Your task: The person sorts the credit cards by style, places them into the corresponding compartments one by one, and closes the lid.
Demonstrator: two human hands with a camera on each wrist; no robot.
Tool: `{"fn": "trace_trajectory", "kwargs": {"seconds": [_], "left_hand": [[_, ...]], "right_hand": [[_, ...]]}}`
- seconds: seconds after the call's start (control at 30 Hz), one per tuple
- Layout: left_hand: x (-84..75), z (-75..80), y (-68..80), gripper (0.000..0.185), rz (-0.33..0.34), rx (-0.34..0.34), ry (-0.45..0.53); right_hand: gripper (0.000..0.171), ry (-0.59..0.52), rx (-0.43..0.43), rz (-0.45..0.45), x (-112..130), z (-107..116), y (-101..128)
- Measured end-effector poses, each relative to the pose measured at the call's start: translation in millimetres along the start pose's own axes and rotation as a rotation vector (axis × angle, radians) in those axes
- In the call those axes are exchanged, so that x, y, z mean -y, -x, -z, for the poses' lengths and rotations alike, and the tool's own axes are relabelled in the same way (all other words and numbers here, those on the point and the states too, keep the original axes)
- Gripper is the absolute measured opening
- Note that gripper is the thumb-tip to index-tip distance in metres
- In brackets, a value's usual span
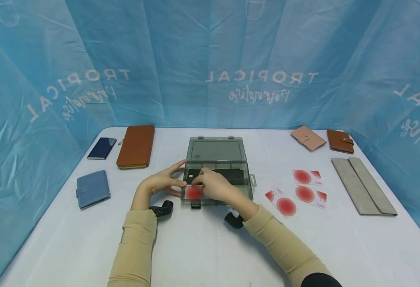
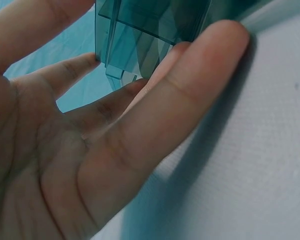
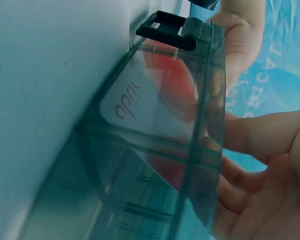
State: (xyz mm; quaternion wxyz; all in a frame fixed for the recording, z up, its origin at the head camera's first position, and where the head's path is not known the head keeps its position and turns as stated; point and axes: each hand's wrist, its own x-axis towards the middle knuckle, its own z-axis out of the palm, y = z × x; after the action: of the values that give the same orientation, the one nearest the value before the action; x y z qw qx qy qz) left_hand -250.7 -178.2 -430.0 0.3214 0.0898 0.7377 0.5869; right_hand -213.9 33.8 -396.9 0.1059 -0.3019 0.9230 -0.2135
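A: What's on the counter [image 1: 210,247], biggest first?

B: I see the smoky plastic box [image 1: 217,175] at the center w/ its lid up. Grey pouch [image 1: 362,185] sits by the right edge, tan long wallet [image 1: 136,145] at the back left. The card [image 1: 194,193] w/ the red circle lies in the box's front compartment.

A: Hands?

B: Left hand [image 1: 164,181] has fingers straight, touching the box's left front corner. Right hand [image 1: 213,187] is over the card; can't tell if it's pinching or just pressing.

A: How will it handle?

B: I'd guess the card's light, thin, slick, a bit bendy. Take it by an edge, thumb and finger. The box looks stiff and light, so it may slide unless steadied at the side wall.
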Motion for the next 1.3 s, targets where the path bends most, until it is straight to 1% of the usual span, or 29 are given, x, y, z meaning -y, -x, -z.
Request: {"fn": "trace_trajectory", "kwargs": {"seconds": [0.07,0.13,0.23,0.37,0.47,0.57,0.63,0.67,0.73,0.8,0.83,0.9,0.93,1.0,1.07,1.2,1.27,1.3], "left_hand": [[0.3,0.5,-0.2,0.092,-0.008,0.003,-0.003],[0.7,0.8,-0.3,0.092,-0.008,0.003,-0.002],[1.4,1.2,-1.1,0.092,-0.009,0.004,0.001],[1.6,1.8,-1.8,0.09,-0.02,0.012,-0.005],[1.6,1.7,-1.9,0.089,-0.027,0.014,-0.011],[1.6,0.5,-2.1,0.088,-0.021,0.008,-0.017],[1.8,-0.1,-2.2,0.088,-0.013,0.001,-0.02],[1.9,-0.1,-2.0,0.088,-0.017,0.003,-0.023],[1.9,-0.1,-2.0,0.088,-0.014,-0.003,-0.021],[1.9,0.0,-2.0,0.088,-0.01,-0.008,-0.015],[2.1,0.0,-2.0,0.088,-0.009,-0.008,-0.013],[2.0,0.1,-1.5,0.088,-0.005,-0.01,-0.015],[1.9,0.1,-1.3,0.088,-0.004,-0.01,-0.017],[1.8,0.1,-0.9,0.088,-0.003,-0.009,-0.022],[1.6,0.2,-0.4,0.088,-0.007,-0.009,-0.023],[0.9,-0.1,0.2,0.088,-0.017,-0.003,-0.025],[0.8,-0.4,0.1,0.088,-0.018,0.0,-0.022],[0.7,-0.5,0.2,0.088,-0.017,0.003,-0.022]], "right_hand": [[0.032,0.031,0.009,-0.003,0,1,2],[0.032,0.029,0.024,0.004,0,2,4],[0.035,-0.007,0.041,0.041,-5,7,13],[0.034,-0.146,0.013,0.083,-19,18,31],[0.029,-0.263,-0.046,0.074,-38,31,50],[0.025,-0.321,-0.122,0.004,-63,44,72],[0.023,-0.298,-0.151,-0.084,-80,52,88],[0.021,-0.263,-0.146,-0.142,-88,56,95],[0.022,-0.17,-0.088,-0.298,-100,60,110],[0.031,-0.039,0.003,-0.423,-110,61,122],[0.038,0.02,0.05,-0.469,-113,61,128],[0.058,0.109,0.113,-0.525,-119,58,136],[0.066,0.139,0.121,-0.527,-121,56,139],[0.077,0.16,0.116,-0.517,-125,53,141],[0.082,0.136,0.109,-0.514,-128,50,141],[0.08,0.026,0.125,-0.51,-135,50,136],[0.071,-0.033,0.126,-0.504,-139,51,133],[0.063,-0.065,0.117,-0.491,-141,53,132]]}}
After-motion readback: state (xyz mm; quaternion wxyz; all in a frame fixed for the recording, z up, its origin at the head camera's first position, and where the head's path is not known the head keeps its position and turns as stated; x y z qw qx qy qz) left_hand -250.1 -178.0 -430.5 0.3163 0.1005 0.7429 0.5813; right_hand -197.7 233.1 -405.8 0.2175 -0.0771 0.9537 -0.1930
